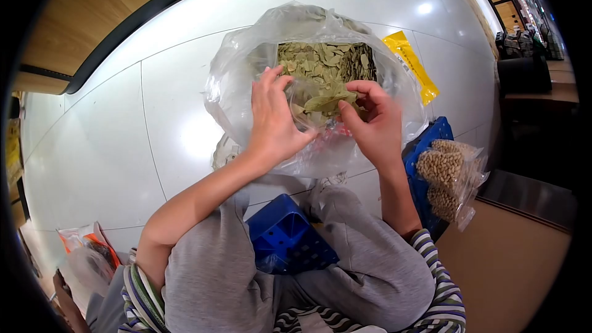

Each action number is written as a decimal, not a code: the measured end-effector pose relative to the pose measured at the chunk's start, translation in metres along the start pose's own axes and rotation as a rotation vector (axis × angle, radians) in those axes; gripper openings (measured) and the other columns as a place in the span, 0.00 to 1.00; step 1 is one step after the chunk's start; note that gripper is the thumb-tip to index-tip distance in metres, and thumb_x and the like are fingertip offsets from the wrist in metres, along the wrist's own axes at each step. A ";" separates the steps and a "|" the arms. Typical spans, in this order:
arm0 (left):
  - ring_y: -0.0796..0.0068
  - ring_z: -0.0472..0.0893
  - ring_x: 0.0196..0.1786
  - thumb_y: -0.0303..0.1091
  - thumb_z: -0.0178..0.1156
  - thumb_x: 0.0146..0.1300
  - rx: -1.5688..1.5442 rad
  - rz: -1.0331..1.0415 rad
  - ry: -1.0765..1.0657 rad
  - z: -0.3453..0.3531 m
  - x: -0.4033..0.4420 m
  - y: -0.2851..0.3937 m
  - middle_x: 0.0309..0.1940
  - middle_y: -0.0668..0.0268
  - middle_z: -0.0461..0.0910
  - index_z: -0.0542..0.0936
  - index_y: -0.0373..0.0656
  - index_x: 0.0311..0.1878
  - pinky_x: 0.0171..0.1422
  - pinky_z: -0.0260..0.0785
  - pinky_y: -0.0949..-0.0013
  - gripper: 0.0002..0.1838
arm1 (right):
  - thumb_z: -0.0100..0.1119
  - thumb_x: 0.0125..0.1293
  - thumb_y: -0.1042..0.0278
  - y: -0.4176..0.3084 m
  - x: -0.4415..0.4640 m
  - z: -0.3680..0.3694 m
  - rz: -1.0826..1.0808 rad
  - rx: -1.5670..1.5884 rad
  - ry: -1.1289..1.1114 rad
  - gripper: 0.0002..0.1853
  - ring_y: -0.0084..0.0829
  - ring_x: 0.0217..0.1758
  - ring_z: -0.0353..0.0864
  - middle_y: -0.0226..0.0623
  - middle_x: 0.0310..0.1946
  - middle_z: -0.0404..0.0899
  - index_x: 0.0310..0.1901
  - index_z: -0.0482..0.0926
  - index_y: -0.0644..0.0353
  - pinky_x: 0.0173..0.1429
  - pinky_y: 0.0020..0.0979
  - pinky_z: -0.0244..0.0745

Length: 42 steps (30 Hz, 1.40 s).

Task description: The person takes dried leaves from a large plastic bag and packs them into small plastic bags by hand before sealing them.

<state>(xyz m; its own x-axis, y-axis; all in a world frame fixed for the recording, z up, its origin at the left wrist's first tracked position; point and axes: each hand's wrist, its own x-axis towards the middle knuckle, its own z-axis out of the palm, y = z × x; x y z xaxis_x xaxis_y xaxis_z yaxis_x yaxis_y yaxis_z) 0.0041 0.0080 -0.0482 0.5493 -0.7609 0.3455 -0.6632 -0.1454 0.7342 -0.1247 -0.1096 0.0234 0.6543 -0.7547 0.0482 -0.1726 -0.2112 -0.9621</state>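
Note:
A large clear plastic bag (231, 61) stands wide open on the floor, with dry green-brown leaves (324, 61) inside. Over its near part, my left hand (271, 114) curves around the side of a small clear bag that has some leaves in it, fingers and thumb wrapped about its rim. My right hand (376, 123) pinches several leaves (325, 100) between thumb and fingers at the mouth of that small bag. The small bag's lower part is hard to make out against the large bag.
Bags of light beans or nuts (441, 169) rest on a blue crate (419, 148) at the right. A yellow packet (410, 65) lies beside the large bag. Another blue crate (277, 231) is between the person's legs. Packets (92, 246) lie at lower left.

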 end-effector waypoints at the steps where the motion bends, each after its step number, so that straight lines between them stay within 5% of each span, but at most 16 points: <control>1: 0.40 0.57 0.75 0.40 0.82 0.38 0.008 0.008 -0.003 0.000 0.000 0.002 0.69 0.46 0.58 0.60 0.37 0.65 0.78 0.46 0.37 0.53 | 0.65 0.60 0.80 0.000 -0.001 0.002 -0.031 -0.071 0.012 0.13 0.21 0.33 0.81 0.32 0.35 0.83 0.47 0.80 0.67 0.35 0.22 0.79; 5: 0.40 0.58 0.75 0.43 0.81 0.41 0.020 0.021 -0.004 0.003 0.000 0.007 0.70 0.48 0.59 0.59 0.39 0.65 0.79 0.44 0.38 0.52 | 0.66 0.56 0.78 -0.005 -0.006 0.004 -0.172 -0.279 -0.020 0.13 0.23 0.30 0.81 0.36 0.34 0.82 0.44 0.81 0.66 0.34 0.24 0.77; 9: 0.42 0.54 0.77 0.40 0.83 0.35 -0.026 0.005 0.007 0.003 -0.001 0.006 0.71 0.49 0.57 0.60 0.38 0.65 0.79 0.41 0.34 0.54 | 0.67 0.57 0.77 -0.017 -0.009 0.003 -0.144 -0.328 -0.099 0.12 0.25 0.30 0.83 0.37 0.33 0.83 0.44 0.81 0.66 0.33 0.25 0.76; 26: 0.43 0.57 0.76 0.42 0.81 0.38 -0.055 0.059 -0.020 0.000 -0.001 0.012 0.70 0.50 0.59 0.61 0.39 0.66 0.79 0.40 0.34 0.53 | 0.68 0.58 0.74 -0.015 -0.010 -0.002 0.004 -0.325 -0.111 0.08 0.23 0.22 0.76 0.35 0.26 0.82 0.39 0.81 0.66 0.26 0.24 0.69; 29: 0.43 0.57 0.76 0.41 0.81 0.37 -0.062 0.065 -0.018 -0.001 -0.001 0.012 0.70 0.50 0.60 0.61 0.40 0.66 0.79 0.40 0.34 0.53 | 0.69 0.57 0.75 -0.013 -0.005 -0.002 -0.114 -0.265 0.018 0.06 0.23 0.23 0.75 0.33 0.28 0.79 0.36 0.81 0.64 0.27 0.24 0.68; 35: 0.43 0.57 0.76 0.39 0.81 0.36 -0.054 0.061 -0.037 -0.001 -0.001 0.013 0.70 0.50 0.60 0.61 0.40 0.66 0.79 0.40 0.34 0.53 | 0.70 0.55 0.76 -0.013 -0.006 -0.002 -0.170 -0.439 -0.159 0.10 0.28 0.27 0.77 0.37 0.32 0.79 0.38 0.80 0.64 0.30 0.27 0.71; 42: 0.44 0.57 0.76 0.37 0.81 0.36 -0.049 0.069 -0.038 -0.002 -0.001 0.013 0.70 0.51 0.59 0.61 0.41 0.66 0.79 0.40 0.35 0.52 | 0.68 0.55 0.77 -0.013 0.003 0.003 -0.457 -0.482 0.040 0.07 0.36 0.31 0.81 0.39 0.32 0.79 0.36 0.80 0.63 0.37 0.34 0.77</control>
<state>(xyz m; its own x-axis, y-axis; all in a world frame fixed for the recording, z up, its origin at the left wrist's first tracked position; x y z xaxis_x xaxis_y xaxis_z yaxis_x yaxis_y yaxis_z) -0.0039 0.0080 -0.0381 0.4828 -0.7915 0.3748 -0.6725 -0.0609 0.7376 -0.1185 -0.1075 0.0356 0.7139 -0.5438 0.4412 -0.2003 -0.7623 -0.6154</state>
